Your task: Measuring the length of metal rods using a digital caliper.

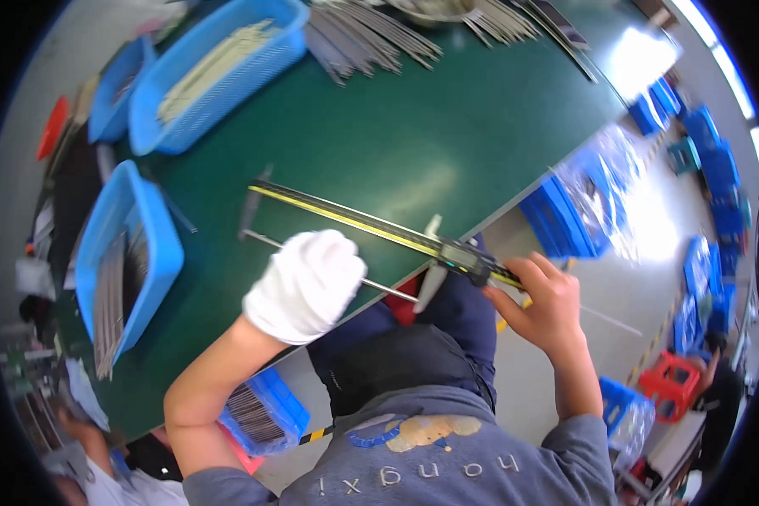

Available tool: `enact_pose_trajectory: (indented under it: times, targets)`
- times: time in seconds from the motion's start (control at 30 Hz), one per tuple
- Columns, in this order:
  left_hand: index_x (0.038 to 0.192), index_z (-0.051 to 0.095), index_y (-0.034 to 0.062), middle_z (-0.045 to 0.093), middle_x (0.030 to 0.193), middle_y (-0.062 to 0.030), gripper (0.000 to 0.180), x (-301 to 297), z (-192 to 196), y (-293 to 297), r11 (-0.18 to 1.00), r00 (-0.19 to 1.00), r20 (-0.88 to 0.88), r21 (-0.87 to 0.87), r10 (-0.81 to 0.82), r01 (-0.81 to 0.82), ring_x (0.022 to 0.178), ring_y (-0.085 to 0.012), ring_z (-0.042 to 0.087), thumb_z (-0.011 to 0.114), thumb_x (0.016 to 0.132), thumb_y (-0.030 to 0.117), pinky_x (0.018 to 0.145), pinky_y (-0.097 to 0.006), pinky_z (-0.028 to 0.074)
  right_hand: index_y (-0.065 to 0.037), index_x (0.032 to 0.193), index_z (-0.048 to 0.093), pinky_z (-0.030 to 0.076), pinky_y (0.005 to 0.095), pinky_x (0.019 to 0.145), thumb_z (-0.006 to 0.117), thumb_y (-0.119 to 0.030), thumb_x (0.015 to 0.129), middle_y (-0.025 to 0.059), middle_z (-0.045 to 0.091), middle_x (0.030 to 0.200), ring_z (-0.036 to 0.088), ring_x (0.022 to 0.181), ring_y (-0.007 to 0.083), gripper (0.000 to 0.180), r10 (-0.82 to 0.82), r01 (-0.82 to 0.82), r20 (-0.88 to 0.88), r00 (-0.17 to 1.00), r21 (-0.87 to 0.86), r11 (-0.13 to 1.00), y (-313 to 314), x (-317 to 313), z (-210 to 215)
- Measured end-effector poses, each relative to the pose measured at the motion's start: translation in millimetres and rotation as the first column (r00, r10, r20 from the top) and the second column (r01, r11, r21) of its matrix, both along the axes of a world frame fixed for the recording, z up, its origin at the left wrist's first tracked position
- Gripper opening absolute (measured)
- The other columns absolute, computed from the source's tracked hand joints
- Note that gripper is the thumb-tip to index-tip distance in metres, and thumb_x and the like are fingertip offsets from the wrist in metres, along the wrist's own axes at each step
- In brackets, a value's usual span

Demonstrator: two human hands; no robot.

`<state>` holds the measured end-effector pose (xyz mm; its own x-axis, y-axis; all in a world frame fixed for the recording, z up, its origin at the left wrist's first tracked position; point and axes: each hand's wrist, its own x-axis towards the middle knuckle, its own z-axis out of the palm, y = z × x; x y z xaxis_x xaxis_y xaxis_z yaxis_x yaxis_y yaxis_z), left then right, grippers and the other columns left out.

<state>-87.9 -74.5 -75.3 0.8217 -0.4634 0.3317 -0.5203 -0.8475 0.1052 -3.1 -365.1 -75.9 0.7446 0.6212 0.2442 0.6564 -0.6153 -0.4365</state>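
My left hand (305, 288), in a white glove, is closed around the middle of a thin metal rod (388, 292). Both ends of the rod stick out from the fist. Bare fingers of my right hand (546, 305) pinch the sliding end of a long digital caliper (346, 218), with thumb and fingers on either side. The caliper slants over the front edge of the green table. Its jaws are wide apart, and the rod lies between them, nearly parallel to the beam. One rod end is close to each jaw; I cannot tell whether they touch.
A blue basket (170, 244) of metal rods stands on the table (481, 118) at left. Behind it, another blue basket (228, 88) holds pale strips. Loose rods (371, 38) lie along the far side. Blue bins (557, 219) sit on the floor at right, near a red stool (669, 384).
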Motion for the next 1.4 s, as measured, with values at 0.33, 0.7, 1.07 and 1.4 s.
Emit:
enact_pose_trajectory:
  times: [0.33,0.7,1.07,1.4]
  targets:
    - [0.077,0.057,0.0137,0.052,0.068,-0.0064,0.007,0.3,46.4,23.7,0.992,0.992,-0.094,0.106,0.078,-0.068,0.063,-0.024,0.057,0.06,0.071,0.013,0.052,-0.038,0.048,-0.007,0.083,0.062,0.045,0.0347,0.049,0.078,-0.03,0.071,0.0049,0.055,0.066,0.058,0.055,0.0236,0.031,0.007,-0.007,-0.019,1.0,0.006,1.0,-7.3,1.5,-5.1]
    - [0.104,0.066,0.0114,0.062,0.113,-0.0141,0.027,137.5,36.2,199.6,0.499,0.523,-0.16,-0.169,0.837,-0.85,0.101,-0.0336,0.059,0.05,0.091,0.029,0.089,-0.041,0.046,-0.008,0.082,0.063,0.044,0.0353,0.048,0.077,-0.034,0.071,0.0055,0.055,0.065,0.059,0.055,0.0244,0.031,0.027,-0.027,0.002,1.0,-0.001,1.0,-3.7,-0.3,-8.3]
    - [0.098,0.071,0.0117,0.067,0.102,-0.0156,0.03,-15.6,117.1,205.8,0.099,0.028,-0.157,0.464,0.987,-0.88,0.095,-0.0323,0.064,0.06,0.078,0.031,0.084,-0.039,0.051,-0.002,0.088,0.062,0.041,0.0343,0.049,0.077,-0.016,0.071,0.0109,0.055,0.067,0.054,0.053,0.0273,0.027,0.055,-0.054,-0.011,0.998,0.034,0.998,-13.3,9.4,-0.5]
    - [0.1,0.07,0.0056,0.066,0.105,-0.0191,0.029,-77.0,70.9,209.0,0.058,-0.088,-0.221,0.582,0.971,-0.811,0.099,-0.0349,0.063,0.058,0.077,0.019,0.085,-0.041,0.05,-0.001,0.09,0.062,0.04,0.0337,0.048,0.077,-0.016,0.071,0.0101,0.054,0.068,0.053,0.053,0.0269,0.028,0.073,-0.072,-0.038,0.997,0.034,0.997,-11.0,12.4,0.1]
